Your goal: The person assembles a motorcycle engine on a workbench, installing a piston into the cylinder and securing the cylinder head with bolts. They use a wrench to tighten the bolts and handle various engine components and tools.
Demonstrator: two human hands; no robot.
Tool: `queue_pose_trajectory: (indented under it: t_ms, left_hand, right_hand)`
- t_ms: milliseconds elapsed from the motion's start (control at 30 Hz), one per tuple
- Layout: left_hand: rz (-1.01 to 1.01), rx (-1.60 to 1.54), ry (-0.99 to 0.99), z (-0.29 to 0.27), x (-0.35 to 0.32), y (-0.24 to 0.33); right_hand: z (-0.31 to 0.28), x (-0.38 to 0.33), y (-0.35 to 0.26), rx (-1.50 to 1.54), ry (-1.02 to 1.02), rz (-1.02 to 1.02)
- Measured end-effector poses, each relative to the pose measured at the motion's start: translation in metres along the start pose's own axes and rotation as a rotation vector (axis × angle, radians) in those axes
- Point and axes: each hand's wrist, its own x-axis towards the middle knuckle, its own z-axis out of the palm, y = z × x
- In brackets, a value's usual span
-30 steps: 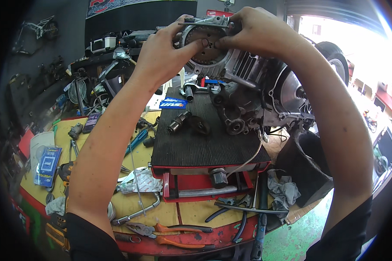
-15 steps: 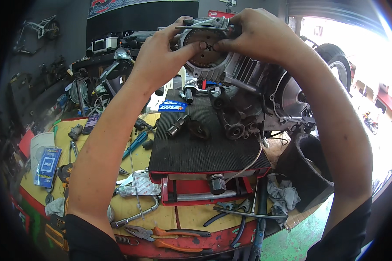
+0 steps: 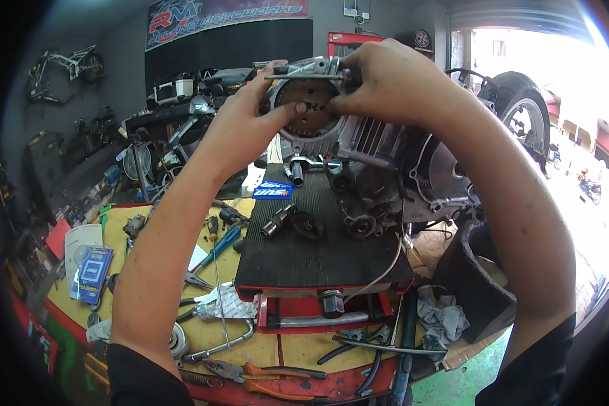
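Ahead of me is a motorcycle engine [image 3: 375,145] with a round, toothed cam sprocket [image 3: 308,125] in the opening of its cylinder head [image 3: 318,145]. My left hand [image 3: 257,125] wraps round the head's left side, its thumb pressed on the sprocket near the centre; its other fingers are mostly hidden. My right hand [image 3: 392,81] is closed at the head's upper right, thumb tip on the sprocket's right part. A thin-shafted tool [image 3: 298,76] crosses the head's top, its dark end in my right fingers. Whether it is a screwdriver I cannot tell.
The engine rests on a black ribbed stand [image 3: 284,260] with a red frame. On it lie a metal cylindrical part [image 3: 277,221] and a dark round part [image 3: 307,225]. Orange-handled pliers [image 3: 271,371], a grey rag [image 3: 442,317] and a black curved tube [image 3: 477,267] surround it.
The view has tilted up, so the whole scene sits lower in the picture. Both hands stay at the cylinder head, with both thumbs still on the sprocket.
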Motion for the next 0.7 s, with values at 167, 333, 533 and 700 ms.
queue_pose_trajectory:
  t_ms: [167, 333, 533, 700]
  left_hand:
    - [-0.095, -0.035, -0.065, -0.003, -0.002, 0.023]
    - [-0.180, -0.124, -0.110, -0.007, -0.002, 0.031]
    - [-0.161, -0.183, -0.192, -0.010, 0.007, 0.029]
    - [-0.132, -0.306, -0.164, -0.007, 0.004, 0.025]
  right_hand:
    - [0.001, 0.002, 0.010, 0.040, 0.011, -0.030]
    - [0.006, 0.000, 0.011, 0.029, 0.071, -0.032]
    - [0.001, 0.002, 0.011, 0.034, -0.006, -0.020]
    - [0.000, -0.001, 0.005, 0.045, -0.012, -0.006]
